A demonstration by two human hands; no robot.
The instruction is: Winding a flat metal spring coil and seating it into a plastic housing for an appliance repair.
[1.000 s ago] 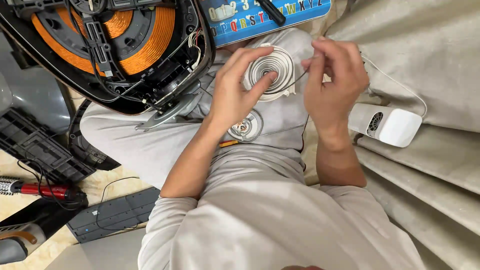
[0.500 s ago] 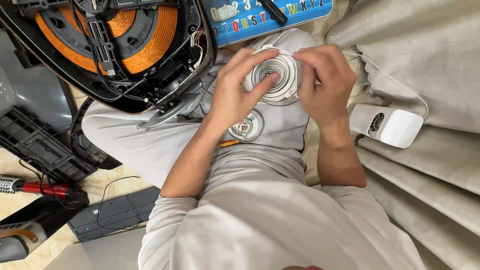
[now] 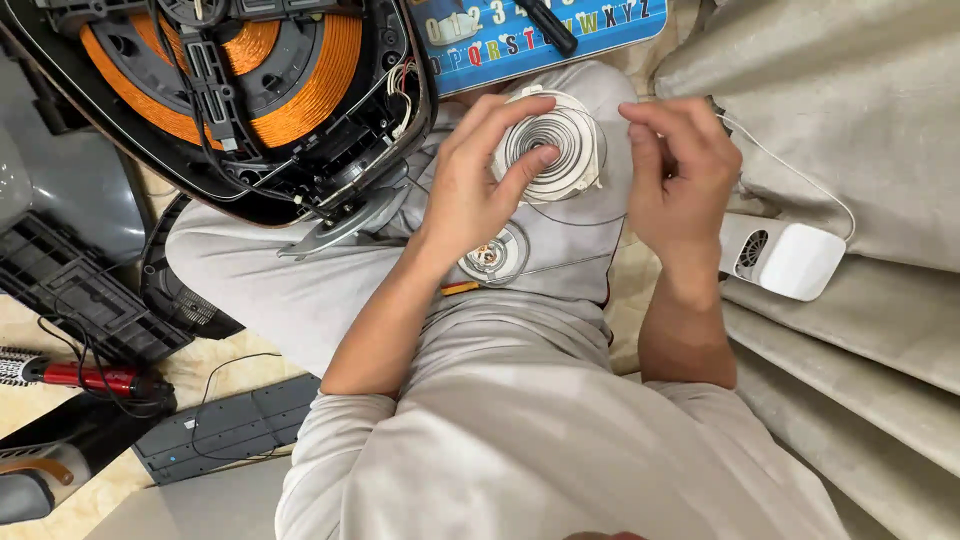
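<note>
My left hand [image 3: 478, 185] holds a round white disc wound with a spiral wire coil [image 3: 552, 146] over my lap, with a fingertip pressed on the coil's face. To the disc's right, my right hand [image 3: 678, 172] pinches a thin wire [image 3: 580, 217] that loops from the coil below the disc. A second small round coil part [image 3: 493, 254] lies on my grey trouser leg just under the left hand.
An opened induction cooker [image 3: 240, 90] with orange copper coils rests tilted against my left knee. A blue letter board [image 3: 540, 30] lies ahead. A white charger block [image 3: 785, 255] with a white cable sits on beige cloth at right. A red-handled tool [image 3: 85, 377] and black covers lie at left.
My right hand has drawn away from the disc to the right, pulling the thin wire out with it. The left hand keeps the disc in about the same place.
</note>
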